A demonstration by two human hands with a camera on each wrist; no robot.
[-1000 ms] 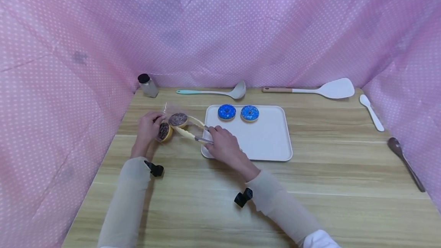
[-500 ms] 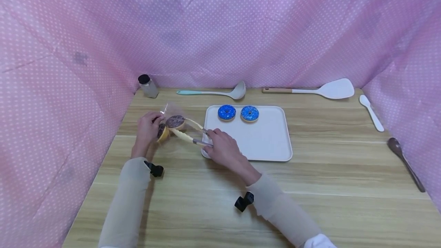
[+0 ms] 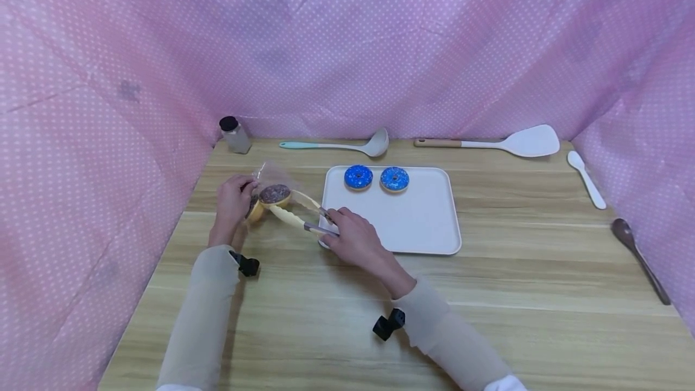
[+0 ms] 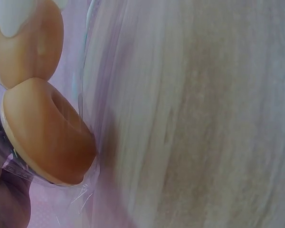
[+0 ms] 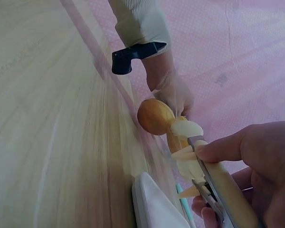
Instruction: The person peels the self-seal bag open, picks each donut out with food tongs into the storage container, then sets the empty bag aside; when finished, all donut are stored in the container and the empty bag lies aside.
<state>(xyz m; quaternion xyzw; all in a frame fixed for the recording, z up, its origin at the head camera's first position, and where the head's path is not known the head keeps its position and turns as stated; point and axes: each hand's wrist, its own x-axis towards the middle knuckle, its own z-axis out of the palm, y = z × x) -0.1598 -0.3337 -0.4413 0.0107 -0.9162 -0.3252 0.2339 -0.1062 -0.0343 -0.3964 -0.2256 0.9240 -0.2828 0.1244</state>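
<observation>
My left hand pinches a clear plastic bag at the left of the table. Two chocolate-topped donuts are inside it: one lies toward the right, while the other donut is partly hidden beside my left fingers. With my right hand I grip tongs with cream tips and metal arms. Those tips reach around the right-hand donut. From the left wrist, the plain undersides of the lower donut and the upper donut show through the plastic.
A white tray with two blue donuts stands right of the bag. Behind are a jar, a ladle and a spatula. A white spoon and a brown spoon lie at the right edge.
The tongs and the donut between their tips have moved slightly left and down. The other donut has shifted left, further behind my left fingers. Both hands keep their holds.
</observation>
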